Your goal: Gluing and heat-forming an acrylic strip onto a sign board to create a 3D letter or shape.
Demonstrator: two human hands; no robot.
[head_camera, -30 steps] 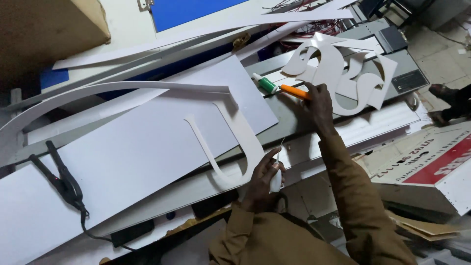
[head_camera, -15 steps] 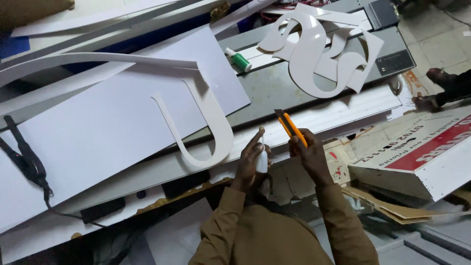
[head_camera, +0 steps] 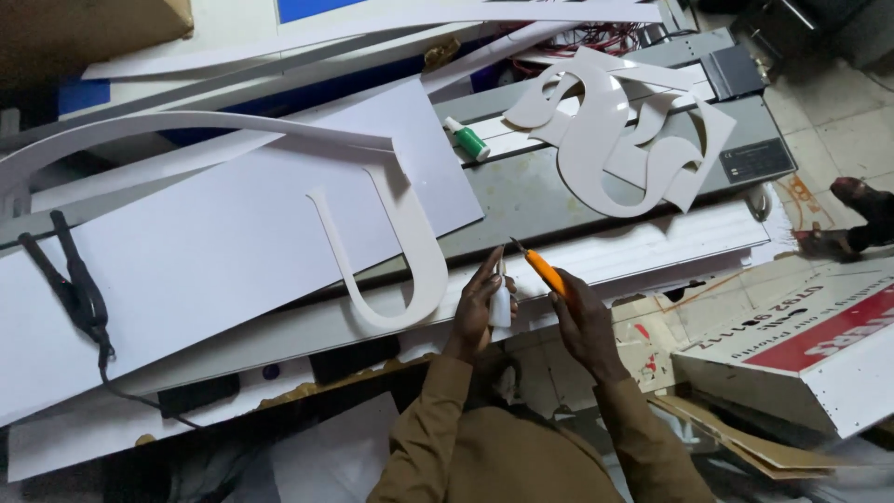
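My right hand (head_camera: 585, 317) grips an orange utility knife (head_camera: 538, 267), its blade pointing up and left. My left hand (head_camera: 477, 303) holds a small white bottle (head_camera: 501, 304), close beside the knife, just over the table's front edge. A white U-shaped cut-out letter (head_camera: 396, 256) lies left of my left hand on a large white sheet (head_camera: 205, 251). Both sleeves are brown.
White curved cut-out shapes (head_camera: 619, 130) rest on a grey machine (head_camera: 568, 191) at the back right. A green-capped glue bottle (head_camera: 466, 138) lies near them. A black clamp tool (head_camera: 74, 284) with a cable sits at left. A printed sign panel (head_camera: 810, 349) leans at lower right.
My right hand brought the orange knife back from the cut-out shapes toward my body. Both hands have come together at the table's front edge, around the small white bottle.
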